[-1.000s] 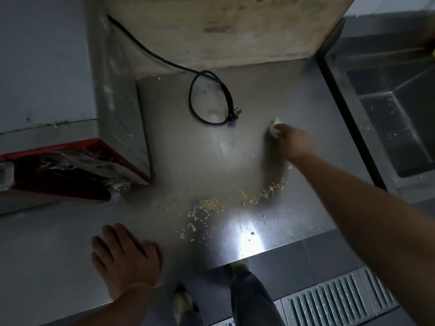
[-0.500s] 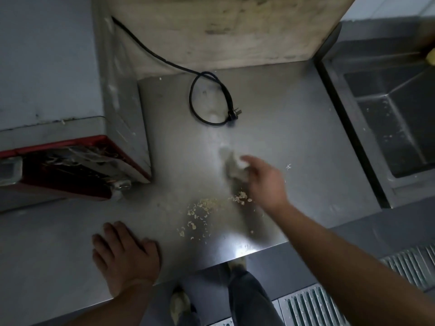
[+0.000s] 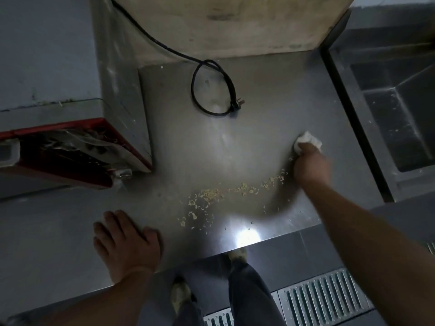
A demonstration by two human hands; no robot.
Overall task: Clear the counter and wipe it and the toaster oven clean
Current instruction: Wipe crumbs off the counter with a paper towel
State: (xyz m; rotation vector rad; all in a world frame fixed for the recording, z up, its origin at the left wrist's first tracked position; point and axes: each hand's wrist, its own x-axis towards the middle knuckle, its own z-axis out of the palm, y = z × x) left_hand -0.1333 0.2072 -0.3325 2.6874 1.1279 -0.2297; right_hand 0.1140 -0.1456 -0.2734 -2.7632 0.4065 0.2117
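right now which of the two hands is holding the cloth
The right hand, out near the sink, grips the white cloth. The left hand lies flat and empty on the counter.

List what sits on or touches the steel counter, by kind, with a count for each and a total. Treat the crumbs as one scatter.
Hands: 2, left hand flat, right hand
White cloth: 1
Black power cord: 1
Toaster oven: 1
Crumb scatter: 1
Total: 6

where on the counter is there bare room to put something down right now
Bare steel lies between the cord loop and the crumbs, and behind the right hand toward the sink edge. Left of the left hand, the front strip below the toaster oven is free too. The front middle is crowded with crumbs.
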